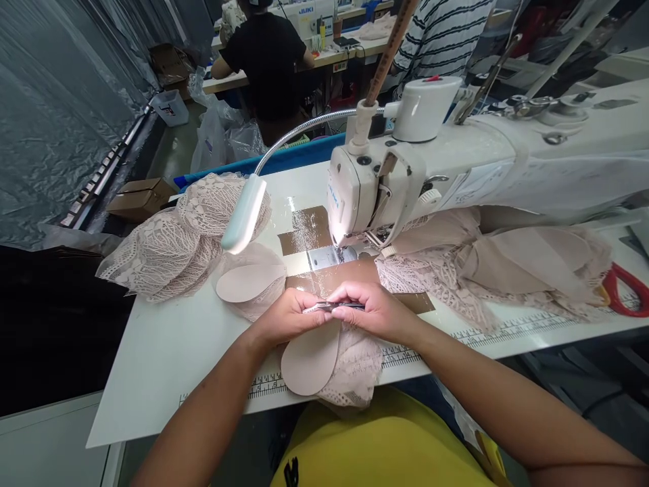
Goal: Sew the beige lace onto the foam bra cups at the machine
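My left hand is closed, its thumb and fingers pinching the upper edge of a pale beige lace piece with a smooth oval cup. The piece hangs down over the table's front edge toward my lap. Against it, fingertips nearly touching, my right hand is closed round small thread snips; a dark handle and thin metal part show between the fingers. Both hands are just in front of the sewing machine's needle area. Left of them lies another cup with lace.
A heap of lace pieces lies at the left, under a bendable lamp. More lace and cups lie right of the sewing machine, beside red-handled scissors. Beyond the table, a person in black sits near another person in stripes.
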The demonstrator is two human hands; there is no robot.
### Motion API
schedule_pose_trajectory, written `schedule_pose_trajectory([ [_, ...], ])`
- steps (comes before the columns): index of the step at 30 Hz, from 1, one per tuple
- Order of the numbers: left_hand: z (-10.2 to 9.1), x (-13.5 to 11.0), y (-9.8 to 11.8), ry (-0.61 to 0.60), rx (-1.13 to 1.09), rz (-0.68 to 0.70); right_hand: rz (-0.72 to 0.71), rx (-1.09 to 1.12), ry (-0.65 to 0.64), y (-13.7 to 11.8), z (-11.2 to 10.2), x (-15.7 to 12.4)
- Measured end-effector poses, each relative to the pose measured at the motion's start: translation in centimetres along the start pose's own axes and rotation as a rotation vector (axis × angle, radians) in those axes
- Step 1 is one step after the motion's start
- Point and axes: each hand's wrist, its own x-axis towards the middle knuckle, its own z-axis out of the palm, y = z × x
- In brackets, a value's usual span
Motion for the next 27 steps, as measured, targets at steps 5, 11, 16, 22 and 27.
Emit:
schedule_pose_trajectory([
  [5, 0.3, 0.1, 0.2, -0.015, 0.04, 0.011, 0.026, 0.055, 0.09, 0.3, 0.5, 0.3],
  [11, -0.5, -0.1, 0.5, -0.008, 0.109, 0.008, 0.171, 0.087, -0.018, 0.4, 0.7, 0.6],
  [16, -3.0, -1.7, 1.2, 0.037, 0.256, -0.001, 0.187, 0.06, -0.004, 0.4, 0.0, 0.4],
  [22, -3.5, -2.1, 1.2, 0.102, 0.298, 0.051, 0.199, 0.067, -0.017, 0.7, -0.1, 0.2],
  [27, -2.1, -2.1, 1.4, 0.222, 0.348, 0.125, 0.113, 0.032, -0.034, 0.5, 0.2, 0.2],
])
